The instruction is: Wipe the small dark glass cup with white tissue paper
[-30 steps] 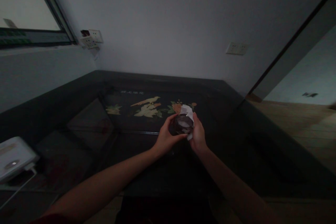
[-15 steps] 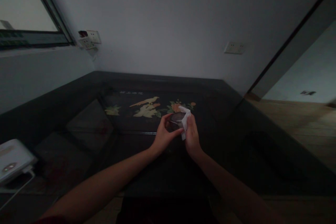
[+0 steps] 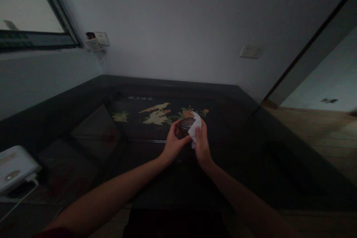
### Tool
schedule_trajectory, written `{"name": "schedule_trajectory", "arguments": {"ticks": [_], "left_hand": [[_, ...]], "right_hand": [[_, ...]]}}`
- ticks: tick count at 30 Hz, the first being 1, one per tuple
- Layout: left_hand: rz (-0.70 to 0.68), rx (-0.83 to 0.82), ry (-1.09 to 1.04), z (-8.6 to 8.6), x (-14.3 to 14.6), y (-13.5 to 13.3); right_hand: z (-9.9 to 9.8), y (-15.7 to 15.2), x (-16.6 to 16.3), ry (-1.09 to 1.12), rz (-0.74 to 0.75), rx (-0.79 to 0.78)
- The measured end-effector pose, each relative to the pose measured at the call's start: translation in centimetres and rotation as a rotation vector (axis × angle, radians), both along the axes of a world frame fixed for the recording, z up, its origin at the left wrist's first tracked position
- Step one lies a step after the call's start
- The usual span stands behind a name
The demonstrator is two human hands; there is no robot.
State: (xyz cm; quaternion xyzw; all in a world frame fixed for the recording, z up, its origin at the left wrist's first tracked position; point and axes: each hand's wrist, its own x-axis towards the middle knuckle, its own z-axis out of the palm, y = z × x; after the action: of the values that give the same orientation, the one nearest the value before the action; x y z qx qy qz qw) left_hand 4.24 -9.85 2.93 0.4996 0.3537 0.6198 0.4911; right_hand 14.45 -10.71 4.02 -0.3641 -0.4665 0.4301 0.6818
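Observation:
My left hand (image 3: 173, 145) is closed round a small dark round object (image 3: 185, 126), perhaps a glass or jar, held just above the dark table (image 3: 245, 148). My right hand (image 3: 201, 147) presses a white tissue (image 3: 194, 129) against the right side of that object, fingers closed on the tissue. Both hands meet over the table's middle, in front of the bird-and-flower picture (image 3: 158, 114). The dim light hides what exactly the round object is.
A white device (image 3: 13, 169) with a cable lies at the table's left edge. Wall sockets (image 3: 96, 41) sit at the left corner and another socket (image 3: 251, 51) on the back wall. A window (image 3: 25, 11) is at upper left; a doorway opens to a wooden floor (image 3: 320, 130) on the right.
The round object has tilted from facing me to lying more level. My right hand has slid the tissue from behind it round to its right side.

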Motion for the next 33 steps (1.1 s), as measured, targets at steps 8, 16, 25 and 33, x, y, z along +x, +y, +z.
{"name": "schedule_trajectory", "arguments": {"ticks": [8, 16, 25, 33], "left_hand": [[-0.012, -0.02, 0.006, 0.1, -0.1, -0.1], [-0.016, 0.075, 0.115, 0.5, -0.1, -0.8], [-0.01, 0.023, 0.027, 0.4, 0.1, -0.5], [-0.017, -0.023, -0.069, 0.1, 0.1, 0.1]], "right_hand": [[-0.1, 0.4, 0.4, -0.016, 0.029, 0.016], [-0.5, 2.0, 0.3, 0.365, 0.068, -0.26], [-0.1, 1.1, 0.7, 0.012, 0.007, -0.048], [-0.1, 0.6, 0.7, -0.259, 0.031, 0.129]]}}
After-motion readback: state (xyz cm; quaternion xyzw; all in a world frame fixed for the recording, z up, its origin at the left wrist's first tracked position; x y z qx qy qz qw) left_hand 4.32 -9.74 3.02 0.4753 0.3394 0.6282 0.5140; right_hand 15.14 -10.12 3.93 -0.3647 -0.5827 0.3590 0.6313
